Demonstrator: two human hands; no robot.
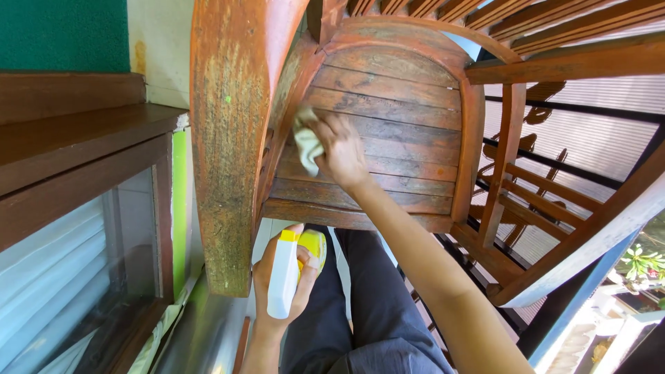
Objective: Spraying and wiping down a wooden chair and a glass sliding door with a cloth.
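Observation:
My right hand presses a crumpled pale cloth against the slatted seat of a worn reddish wooden chair, near the seat's left side. Below the seat's front edge, my left hand is closed around a white spray bottle with a yellow nozzle, held upright close to my body. The chair's broad left armrest runs down between the two hands; its wood is stained and greenish in spots.
A dark wooden window frame with glass fills the left side. My dark trousers show below the seat. The chair's right armrest and legs cross the right side, with a pale floor and potted plants beyond.

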